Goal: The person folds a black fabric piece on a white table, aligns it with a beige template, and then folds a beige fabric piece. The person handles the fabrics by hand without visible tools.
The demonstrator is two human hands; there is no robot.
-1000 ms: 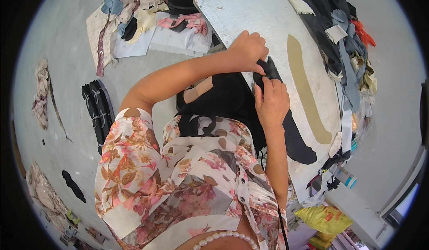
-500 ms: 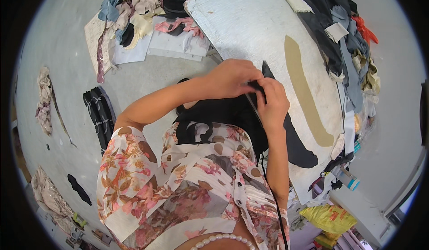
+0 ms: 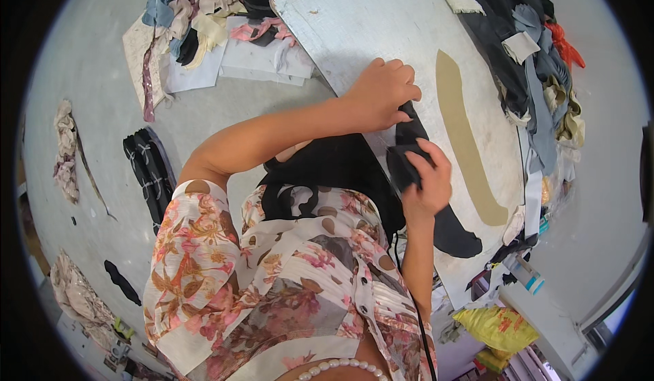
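A black cloth strip (image 3: 454, 236) lies lengthwise on the pale board (image 3: 354, 20) by my lap, its rounded end nearest me. At its far end, my left hand (image 3: 383, 93) is closed with the thumb and fingertips on the black cloth. My right hand (image 3: 429, 180) pinches a folded black piece of cloth (image 3: 402, 166) just nearer to me, over the middle of the strip. How the two black layers join under my fingers is hidden. To the right of the strip lies a long curved tan pattern piece (image 3: 466, 136), untouched by either hand.
Dark and blue-grey cloth (image 3: 538, 108) heaps along the board's right edge. Fabric scraps and white sheets (image 3: 259, 61) lie at the far left. On the floor to the left are tied black bundles (image 3: 146, 170). A yellow bag (image 3: 496, 328) sits at lower right.
My hands, together before, have separated. The left moved up to the strip's far end; the right came nearer with the folded black cloth, now showing between them.
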